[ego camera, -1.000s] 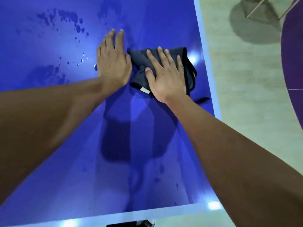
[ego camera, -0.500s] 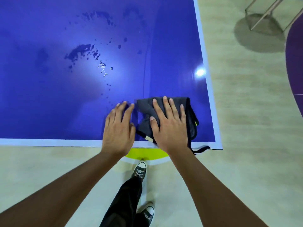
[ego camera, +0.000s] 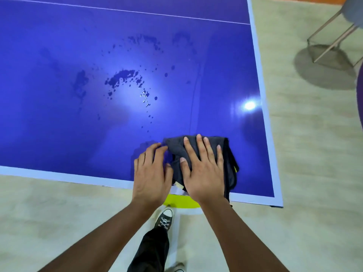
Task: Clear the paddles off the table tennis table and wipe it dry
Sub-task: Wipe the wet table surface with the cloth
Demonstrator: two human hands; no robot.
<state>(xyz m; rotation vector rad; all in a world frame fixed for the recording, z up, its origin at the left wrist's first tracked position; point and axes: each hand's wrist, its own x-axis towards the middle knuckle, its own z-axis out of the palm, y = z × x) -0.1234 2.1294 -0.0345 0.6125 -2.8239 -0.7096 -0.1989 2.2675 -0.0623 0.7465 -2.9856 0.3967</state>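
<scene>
A blue table tennis table (ego camera: 59, 118) with a white border fills the upper view. A dark folded cloth (ego camera: 228, 154) lies near its front right corner. My right hand (ego camera: 204, 169) presses flat on the cloth, fingers spread and straight. My left hand (ego camera: 152, 173) lies flat on the table just left of the cloth, fingertips touching the cloth's edge. Water drops and wet patches (ego camera: 125, 77) are scattered over the middle of the table. No paddle is in view.
The table's front edge (ego camera: 59, 176) and right edge (ego camera: 263, 95) border a pale floor. A chair's metal legs (ego camera: 326, 34) stand at the upper right. My shoe (ego camera: 164, 217) and dark trouser leg show below the table edge, by a yellow floor marking (ego camera: 182, 201).
Both hands drew the cloth back from farther up the table to the front edge. The view pulled back, so more of the wet middle and the floor shows now.
</scene>
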